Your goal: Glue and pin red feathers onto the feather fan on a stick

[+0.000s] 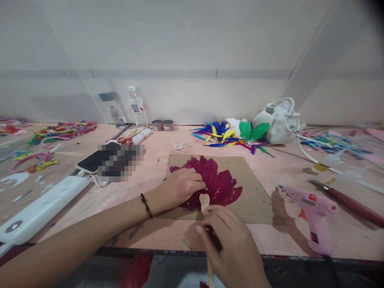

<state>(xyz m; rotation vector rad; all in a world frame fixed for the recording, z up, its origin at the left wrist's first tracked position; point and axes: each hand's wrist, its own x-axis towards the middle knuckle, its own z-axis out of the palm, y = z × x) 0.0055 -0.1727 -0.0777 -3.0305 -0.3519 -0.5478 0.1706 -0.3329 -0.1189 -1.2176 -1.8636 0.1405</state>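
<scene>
A fan of dark red feathers (223, 186) lies on a brown cardboard sheet (249, 204) in front of me. My left hand (186, 184) rests over the left side of the feathers, its fingers curled and pinched together. At its fingertips is a small shiny metal piece (205, 188); the grip itself is hidden. My right hand (229, 240) is closed on a pale wooden stick (205, 200) with a rounded, spoon-like end. That end points up, close to my left fingertips and the base of the feathers.
To the right lie a pink glue gun (315, 212) and a red-handled knife (354, 204). Behind are coloured feathers (222, 132), a white bag (271, 124), two small tins (163, 125) and a water bottle (137, 108). On the left are a phone (99, 158) and a white power strip (45, 208).
</scene>
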